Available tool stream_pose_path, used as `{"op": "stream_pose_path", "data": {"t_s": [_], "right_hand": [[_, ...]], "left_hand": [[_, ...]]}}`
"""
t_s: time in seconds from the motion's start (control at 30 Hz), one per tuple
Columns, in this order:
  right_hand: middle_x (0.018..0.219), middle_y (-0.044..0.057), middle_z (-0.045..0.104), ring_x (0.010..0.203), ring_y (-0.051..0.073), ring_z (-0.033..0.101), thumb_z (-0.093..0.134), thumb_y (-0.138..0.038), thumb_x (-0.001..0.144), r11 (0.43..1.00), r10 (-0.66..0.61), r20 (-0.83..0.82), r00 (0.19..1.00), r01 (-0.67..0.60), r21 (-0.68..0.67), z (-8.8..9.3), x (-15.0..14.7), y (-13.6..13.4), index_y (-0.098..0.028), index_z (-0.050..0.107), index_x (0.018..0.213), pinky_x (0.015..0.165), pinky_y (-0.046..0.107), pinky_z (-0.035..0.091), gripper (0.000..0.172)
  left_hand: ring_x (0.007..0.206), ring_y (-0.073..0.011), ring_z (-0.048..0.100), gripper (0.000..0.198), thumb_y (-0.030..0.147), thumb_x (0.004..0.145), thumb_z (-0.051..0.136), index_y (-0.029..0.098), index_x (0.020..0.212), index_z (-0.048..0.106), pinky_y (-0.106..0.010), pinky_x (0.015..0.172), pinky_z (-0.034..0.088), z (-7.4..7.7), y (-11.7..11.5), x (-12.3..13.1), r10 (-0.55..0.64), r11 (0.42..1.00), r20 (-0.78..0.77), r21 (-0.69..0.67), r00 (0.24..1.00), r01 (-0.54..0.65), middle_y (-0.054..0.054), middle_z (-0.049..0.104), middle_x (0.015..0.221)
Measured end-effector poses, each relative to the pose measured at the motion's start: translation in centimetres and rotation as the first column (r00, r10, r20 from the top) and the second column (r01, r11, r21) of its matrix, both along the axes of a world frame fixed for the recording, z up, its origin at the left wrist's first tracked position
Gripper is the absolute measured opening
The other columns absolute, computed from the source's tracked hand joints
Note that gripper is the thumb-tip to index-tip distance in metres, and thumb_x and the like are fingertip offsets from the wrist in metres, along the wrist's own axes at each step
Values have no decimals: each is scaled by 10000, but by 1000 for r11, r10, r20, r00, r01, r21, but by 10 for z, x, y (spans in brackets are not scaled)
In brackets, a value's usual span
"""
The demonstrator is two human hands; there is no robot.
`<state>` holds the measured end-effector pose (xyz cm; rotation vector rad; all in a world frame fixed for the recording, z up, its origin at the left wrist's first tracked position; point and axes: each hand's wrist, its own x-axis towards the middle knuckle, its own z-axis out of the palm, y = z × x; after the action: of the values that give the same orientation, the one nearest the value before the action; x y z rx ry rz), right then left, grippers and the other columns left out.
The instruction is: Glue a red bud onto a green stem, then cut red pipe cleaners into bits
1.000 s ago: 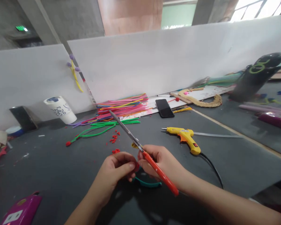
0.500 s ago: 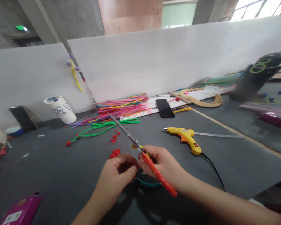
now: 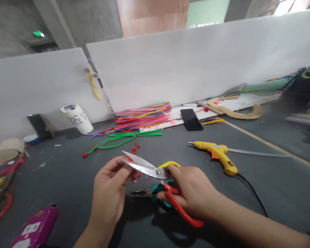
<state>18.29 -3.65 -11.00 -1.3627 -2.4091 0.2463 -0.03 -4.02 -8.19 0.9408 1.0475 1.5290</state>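
Scissors (image 3: 155,172) with red and yellow handles are in my right hand (image 3: 193,187), their blades parted and pointing left. My left hand (image 3: 108,193) pinches a small red piece (image 3: 131,159) between thumb and fingers, right at the blade tips. Part of that piece is hidden by the fingers and blades. Beneath the scissors, pliers (image 3: 142,193) with teal handles lie on the dark table. Small red bits (image 3: 135,148) are scattered just beyond my left hand.
A yellow glue gun (image 3: 217,155) with a black cable lies at right. Behind are pink pipe cleaners (image 3: 142,119), green stems (image 3: 134,135), a phone (image 3: 191,119) and a white cup (image 3: 79,119). A purple power strip (image 3: 36,227) sits front left.
The scissors have opened and swung so their blades point left. My left hand has moved left and up to the blade tips. The pliers' jaws have come into view, and the camera has turned left.
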Motion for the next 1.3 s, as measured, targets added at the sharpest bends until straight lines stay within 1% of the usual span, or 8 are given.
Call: {"op": "stream_pose_path", "data": {"t_s": [0.13,0.2,0.43,0.7,0.9,1.03,1.2,1.3], "right_hand": [[603,39,594,514,167,523,402,-555,783,997,15,25,1000,-17,70,0,1,0,-166,512,764,473,251,229,405],[602,40,593,516,171,526,399,-552,785,996,13,29,999,-16,84,1,2,0,-165,511,762,474,253,232,404],[580,24,574,496,161,514,408,-534,789,997,33,38,999,-36,68,0,3,0,-171,493,744,463,252,223,376],[592,38,592,508,173,530,388,-546,794,996,19,63,998,-24,82,1,2,1,-169,494,740,469,259,217,395],[579,36,584,500,173,525,382,-556,793,994,8,74,997,-16,108,0,3,1,-172,494,735,470,258,215,405],[574,32,579,494,167,520,382,-546,800,994,9,75,997,-17,105,-2,3,0,-172,491,728,468,258,215,396],[576,28,572,492,163,518,377,-517,817,992,39,79,996,-48,116,-5,2,0,-164,497,751,469,258,213,379],[556,27,566,475,162,514,372,-524,816,991,28,94,995,-40,126,-4,2,0,-163,495,732,462,259,201,390]], "left_hand": [[468,-49,523,11,154,655,658,159,646,663,-132,441,408,2,-3,1,8,1000,18,19,1000,-8,28,611,577],[470,-54,528,22,145,653,658,162,662,669,-138,439,411,2,-2,0,5,1000,30,28,1000,-6,25,616,587],[473,-57,531,46,131,659,654,166,684,670,-144,445,412,-1,1,-2,-40,998,62,53,997,36,29,616,575],[473,-59,529,44,149,647,674,159,688,665,-148,440,409,-2,0,-1,-32,998,75,47,997,28,26,608,572],[463,-57,532,61,186,626,697,163,676,672,-141,436,413,0,1,0,5,999,67,37,998,-7,23,616,554],[464,-58,536,67,178,628,695,164,688,672,-142,436,416,0,1,0,0,1000,60,30,998,-1,25,614,557],[459,-52,527,40,182,640,687,155,663,667,-131,431,413,-1,1,-1,-16,1000,54,27,998,14,27,602,536],[463,-48,526,23,175,647,680,159,657,667,-124,432,413,0,1,-1,-21,999,51,28,999,19,30,606,544]]}}
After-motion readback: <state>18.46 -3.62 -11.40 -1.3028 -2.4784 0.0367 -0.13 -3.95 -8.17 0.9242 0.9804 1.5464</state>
